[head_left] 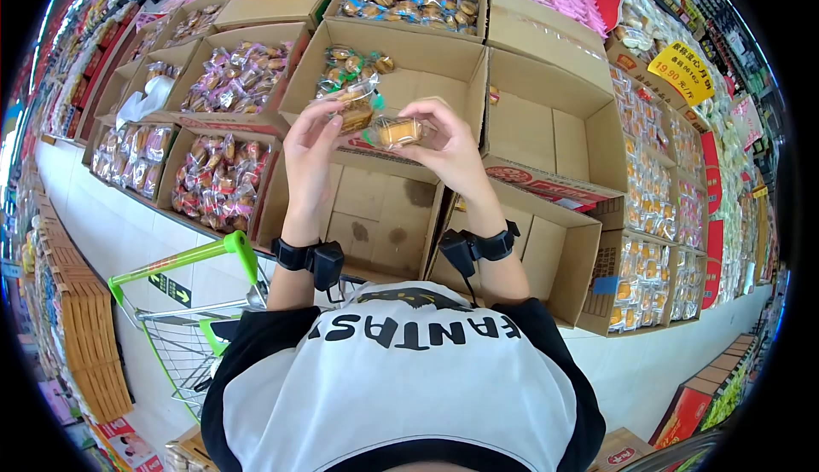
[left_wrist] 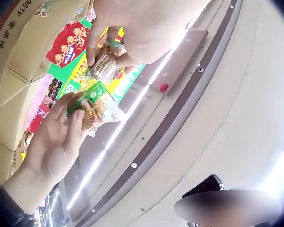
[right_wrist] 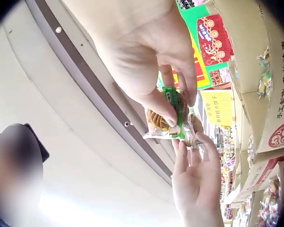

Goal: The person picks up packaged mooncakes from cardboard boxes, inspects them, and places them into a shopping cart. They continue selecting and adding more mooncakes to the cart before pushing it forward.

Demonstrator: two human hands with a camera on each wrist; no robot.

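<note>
Over the open boxes, my left hand (head_left: 311, 152) holds a clear-wrapped brown pastry (head_left: 357, 115) between thumb and fingers. Beside it my right hand (head_left: 456, 152) pinches a second wrapped pastry (head_left: 399, 132), golden brown, in a clear wrapper with green at one end. The two packets are held close together, overlapping in the left wrist view. There, the right hand's pastry (left_wrist: 92, 111) shows a green printed label, and the left hand's pastry (left_wrist: 106, 64) is partly covered by fingers. In the right wrist view the ridged golden face of the right hand's pastry (right_wrist: 158, 119) shows.
Behind the hands, a cardboard box (head_left: 439, 67) holds several green-wrapped pastries (head_left: 354, 67) at its left. Other boxes of pink-wrapped pastries (head_left: 235, 77) and red-wrapped pastries (head_left: 220, 178) stand left. A shopping cart (head_left: 183, 267) is at lower left. Yellow packaged goods (head_left: 644, 280) fill boxes at right.
</note>
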